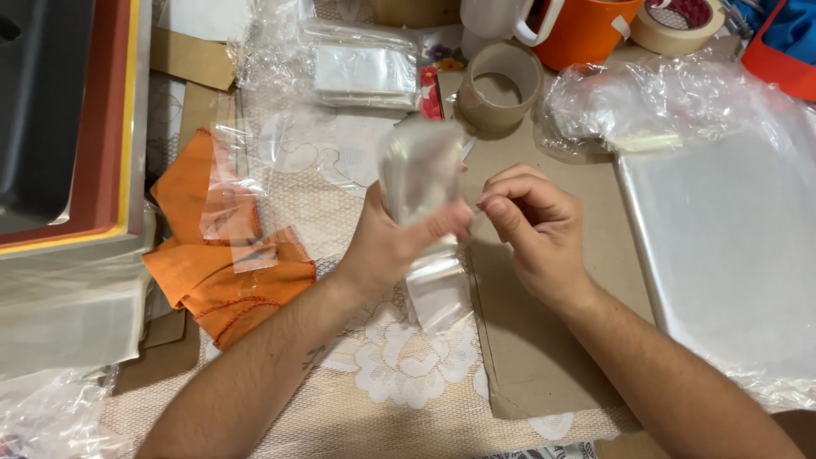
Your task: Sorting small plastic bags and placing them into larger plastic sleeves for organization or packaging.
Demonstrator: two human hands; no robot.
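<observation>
Hands meet mid-frame; our left hand (387, 246) has its fingers clamped round a clear plastic bag (422, 191), upright above the cardboard sheet (544, 340); our right hand (531, 225) curls just beside it, fingers pinched, holding nothing we can see; orange cloth (217, 272) lies left.

Home packing table: lace tablecloth (399, 365), tape rolls (501, 85), stacked clear plastic bags (731, 238), cardboard sheet (535, 340).

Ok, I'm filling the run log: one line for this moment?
left hand: grips clear plastic bag, upright | right hand: fingers curled beside bag | under: brown cardboard | left: orange cloth
</observation>
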